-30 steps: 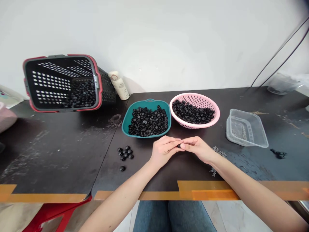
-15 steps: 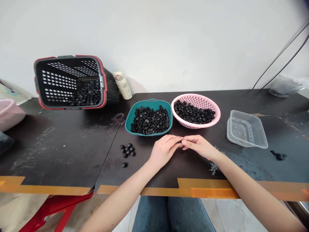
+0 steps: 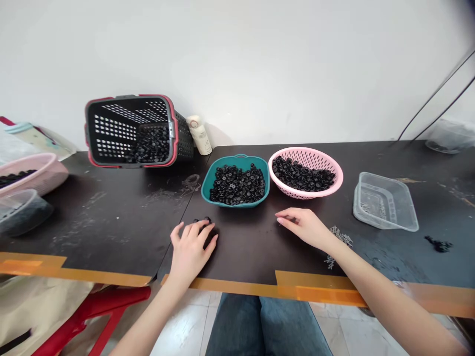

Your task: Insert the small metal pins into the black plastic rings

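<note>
My left hand (image 3: 189, 249) is spread over a small group of black round caps (image 3: 207, 219) on the table; the palm and fingers cover most of them. Its fingers are apart and I see nothing gripped in them. My right hand (image 3: 306, 227) hovers above the table in front of the pink basket (image 3: 336, 185), thumb and fingertips drawn nearly together; whatever may lie between them is too small to make out. Small metal screws (image 3: 340, 237) lie by my right wrist, partly behind the forearm. A teal tray (image 3: 206, 185) full of black discs stands beyond both hands.
A dark crate with red trim (image 3: 174, 133) lies tipped at the back left beside a white bottle (image 3: 201, 138). On the right are a clear tub (image 3: 397, 225) and a black cluster (image 3: 440, 244). A pink bowl (image 3: 44, 180) and clear container (image 3: 31, 217) stand far left.
My hands have parted: the left one moved left onto the black caps and its fingers spread. My right hand stayed near its place. The view has shifted slightly to the left.
</note>
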Motion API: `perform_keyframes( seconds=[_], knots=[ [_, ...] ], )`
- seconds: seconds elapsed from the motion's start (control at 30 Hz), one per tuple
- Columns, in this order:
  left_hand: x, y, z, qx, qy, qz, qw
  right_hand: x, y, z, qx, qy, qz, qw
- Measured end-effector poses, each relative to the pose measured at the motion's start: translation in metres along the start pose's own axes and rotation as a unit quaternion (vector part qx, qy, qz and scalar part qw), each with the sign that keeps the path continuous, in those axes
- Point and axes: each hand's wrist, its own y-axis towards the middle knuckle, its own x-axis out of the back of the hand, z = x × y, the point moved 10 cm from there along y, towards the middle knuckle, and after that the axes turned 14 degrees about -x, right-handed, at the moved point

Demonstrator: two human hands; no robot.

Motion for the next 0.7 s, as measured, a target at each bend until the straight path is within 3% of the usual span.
perform_keyframes(
  seconds=[0.07,0.17,0.23,0.3,0.37,0.43,0.6,0.7],
  knots=[
    [0.012,0.008,0.007,-0.005,-0.001,-0.038,0.999,0.001,0.0,0.0,0.001,0.004,-0.003,1.0],
    [0.019,0.045,0.024,0.008,-0.023,-0.065,0.998,0.004,0.002,-0.001,0.006,0.01,-0.016,1.0],
    [0.004,0.084,0.034,0.005,-0.048,-0.01,0.999,0.008,0.002,0.0,0.015,0.007,-0.035,0.999],
    [-0.026,0.121,0.033,-0.03,-0.079,0.108,0.991,0.015,0.002,0.001,0.027,0.003,-0.066,0.997],
    [-0.06,0.143,0.034,-0.037,-0.075,0.241,0.967,0.024,0.001,0.002,0.037,0.006,-0.105,0.994],
    [-0.082,0.154,0.039,-0.016,-0.043,0.325,0.945,0.033,-0.001,0.003,0.043,0.021,-0.138,0.989],
    [-0.099,0.165,0.043,0.01,-0.016,0.36,0.933,0.064,-0.006,0.005,0.055,0.048,-0.213,0.974],
    [-0.098,0.163,0.045,0.009,-0.016,0.364,0.931,0.095,-0.007,-0.005,0.015,0.07,-0.24,0.968]
  ],
)
